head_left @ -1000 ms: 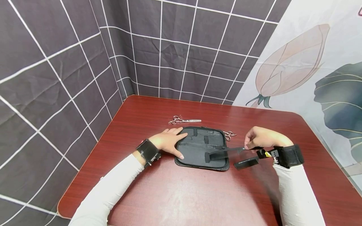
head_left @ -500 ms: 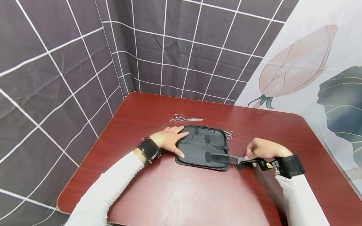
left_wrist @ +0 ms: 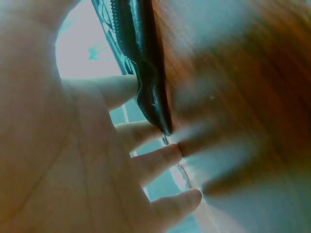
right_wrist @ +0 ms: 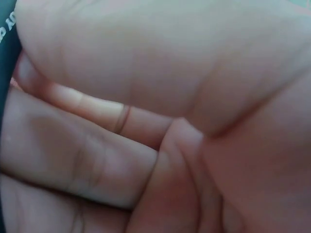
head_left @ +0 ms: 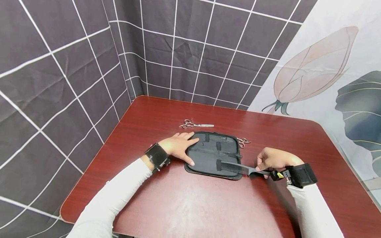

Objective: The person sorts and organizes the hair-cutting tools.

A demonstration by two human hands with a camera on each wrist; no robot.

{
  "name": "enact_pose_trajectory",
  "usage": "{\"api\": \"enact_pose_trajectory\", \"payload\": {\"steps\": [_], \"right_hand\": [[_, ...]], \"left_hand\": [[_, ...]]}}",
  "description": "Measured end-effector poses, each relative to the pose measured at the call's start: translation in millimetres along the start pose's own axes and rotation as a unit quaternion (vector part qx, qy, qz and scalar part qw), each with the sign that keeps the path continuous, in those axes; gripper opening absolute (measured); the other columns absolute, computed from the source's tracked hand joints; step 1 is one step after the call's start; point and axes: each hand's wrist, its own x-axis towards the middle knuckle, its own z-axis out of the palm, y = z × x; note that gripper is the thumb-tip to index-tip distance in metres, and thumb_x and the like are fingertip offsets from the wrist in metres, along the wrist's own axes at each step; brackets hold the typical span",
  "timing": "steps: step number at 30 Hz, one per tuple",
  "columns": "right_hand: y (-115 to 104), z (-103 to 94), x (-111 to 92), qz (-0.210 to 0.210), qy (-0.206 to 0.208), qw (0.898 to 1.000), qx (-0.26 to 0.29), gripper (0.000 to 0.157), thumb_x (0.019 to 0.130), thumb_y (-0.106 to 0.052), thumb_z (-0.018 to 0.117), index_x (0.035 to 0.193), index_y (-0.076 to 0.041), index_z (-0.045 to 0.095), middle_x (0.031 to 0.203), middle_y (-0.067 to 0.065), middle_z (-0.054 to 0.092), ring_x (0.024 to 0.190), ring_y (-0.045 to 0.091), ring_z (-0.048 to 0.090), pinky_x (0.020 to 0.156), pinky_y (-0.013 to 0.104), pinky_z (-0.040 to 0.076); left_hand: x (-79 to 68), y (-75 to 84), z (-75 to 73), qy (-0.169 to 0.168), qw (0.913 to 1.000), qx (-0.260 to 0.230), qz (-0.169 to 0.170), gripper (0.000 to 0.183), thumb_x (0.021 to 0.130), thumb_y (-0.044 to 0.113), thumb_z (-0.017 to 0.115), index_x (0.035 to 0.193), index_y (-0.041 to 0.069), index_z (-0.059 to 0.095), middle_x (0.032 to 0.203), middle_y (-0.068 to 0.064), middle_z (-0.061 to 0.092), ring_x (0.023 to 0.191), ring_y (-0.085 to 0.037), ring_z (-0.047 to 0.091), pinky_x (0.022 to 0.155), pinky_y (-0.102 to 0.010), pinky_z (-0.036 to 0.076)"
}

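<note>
A black zippered case (head_left: pixel 205 160) lies open on the table, its dark inner panel fitted with elastic loops. My left hand (head_left: pixel 177 147) rests with spread fingers on the case's left edge. In the left wrist view, straight fingers (left_wrist: pixel 155 162) reach past the zipper edge (left_wrist: pixel 151 82). My right hand (head_left: pixel 272 159) pinches the handle of a black comb (head_left: pixel 244 170). The comb's toothed end lies over the panel, its tip at a loop (head_left: pixel 219 165). In the right wrist view, curled fingers (right_wrist: pixel 82 160) surround a dark edge with white lettering (right_wrist: pixel 7 29).
Silver thinning scissors (head_left: pixel 200 125) lie behind the case. Finger rings of a second pair of scissors (head_left: pixel 243 141) stick out at its back right. The reddish wooden table (head_left: pixel 184 205) meets a grey gridded cloth (head_left: pixel 190 59) at the back and left.
The right hand has moved down toward the front of the table, bringing the comb's handle end lower. The comb's tip stays at the loop. The left hand stays on the case.
</note>
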Motion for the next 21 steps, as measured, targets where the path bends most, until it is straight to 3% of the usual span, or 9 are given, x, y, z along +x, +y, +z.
{"api": "enact_pose_trajectory", "payload": {"steps": [17,21], "right_hand": [[-3.1,5.2,3.8,0.009,-0.007,1.0,0.01,0.02,0.089,-0.01,0.077,0.078,-0.001,0.063,0.064,0.005,0.068,0.053,0.012,0.057,0.051,0.025,0.042],[-3.6,6.5,4.9,0.009,-0.007,1.0,0.01,0.02,0.089,-0.01,0.077,0.078,-0.001,0.063,0.064,0.003,0.065,0.053,0.011,0.052,0.05,0.023,0.039]], "left_hand": [[0.3,0.5,0.3,-0.002,1.0,0.001,-0.001,0.11,0.081,0.071,0.075,0.167,0.025,0.025,0.176,-0.013,0.012,0.163,-0.03,0.012,0.131,-0.053,0.013],[-0.5,1.3,0.2,-0.002,1.0,0.0,-0.001,0.11,0.081,0.071,0.075,0.167,0.025,0.025,0.175,-0.013,0.012,0.163,-0.03,0.013,0.131,-0.053,0.013]]}}
